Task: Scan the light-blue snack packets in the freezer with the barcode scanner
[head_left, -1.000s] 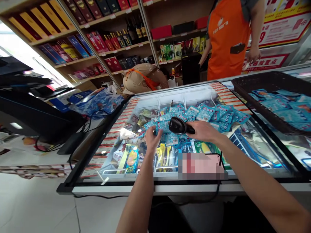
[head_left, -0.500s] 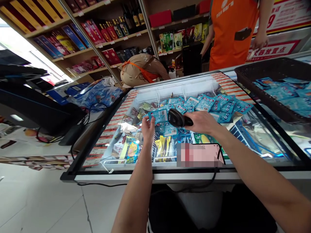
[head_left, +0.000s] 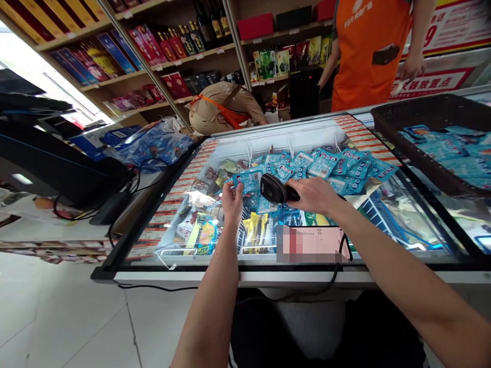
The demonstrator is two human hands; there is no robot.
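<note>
Packet (head_left: 247, 180), scanner (head_left: 273, 189) raised — blue heap (head_left: 337, 166), phone (head_left: 330, 244) around

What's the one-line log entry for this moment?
left hand: holds blue packet | right hand: grips black scanner, head beside packet | below: freezer lid, packet pile

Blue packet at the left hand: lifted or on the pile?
Lifted: the left hand holds the blue packet up beside the barcode scanner.
</note>
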